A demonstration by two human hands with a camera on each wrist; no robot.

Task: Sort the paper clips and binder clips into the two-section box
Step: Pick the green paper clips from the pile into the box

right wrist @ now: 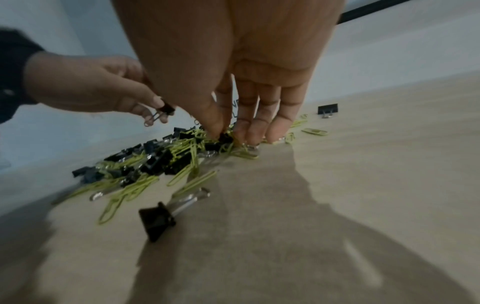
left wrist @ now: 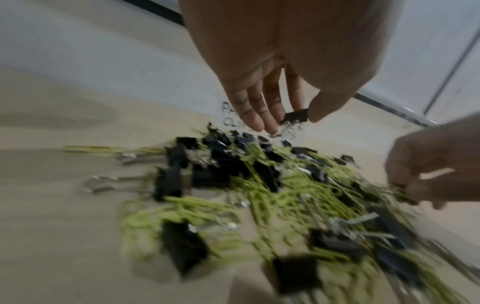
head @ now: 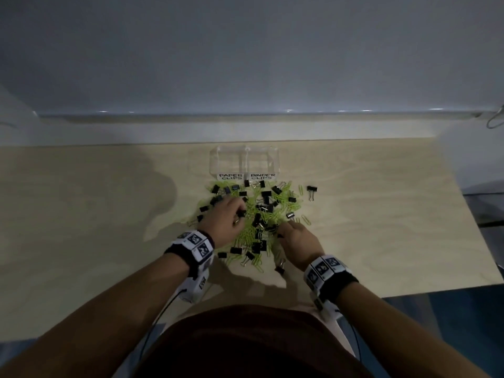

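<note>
The pale wooden counter (head: pixel 95 214) carries a clear two-section box (head: pixel 244 162) at its far side, labelled "PAPER CLIPS" on the left section and "BINDER CLIPS" on the right. Just in front of the box lies a mixed pile (head: pixel 253 222) of green paper clips and black binder clips. The left hand (head: pixel 225 221) holds its grip clamped on one binder clip (left wrist: pixel 296 116) above the pile. The right hand (head: pixel 298 241) reaches into the pile, thumb and forefinger pinching a second binder clip (right wrist: pixel 225 137).
</note>
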